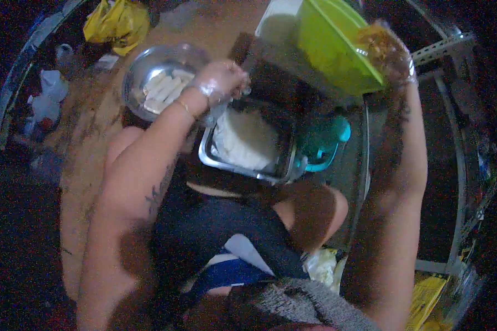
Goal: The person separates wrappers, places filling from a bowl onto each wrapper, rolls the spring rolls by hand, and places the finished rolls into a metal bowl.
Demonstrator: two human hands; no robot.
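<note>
My left hand (221,83), in a clear plastic glove, is above the far left corner of a metal tray (209,157). Its fingers are curled together; whatever they hold, if anything, I cannot make out. A white, pale mass (240,138) fills much of the tray, partly in shadow. Left of that hand, a steel bowl (135,69) contains several pale, stick-shaped rolls (165,88). At the right, my right hand (392,52), gloved too, is beside the rim of a bright green tub (331,47). Its fingers look orange-brown and are blurred, their grip unclear.
A teal plastic container (320,149) stands right of the tray. Behind the tub is a white container (279,25). A yellow plastic bag (116,25) lies at the far left on the wooden surface (88,143). A perforated metal frame (442,49) runs along the right.
</note>
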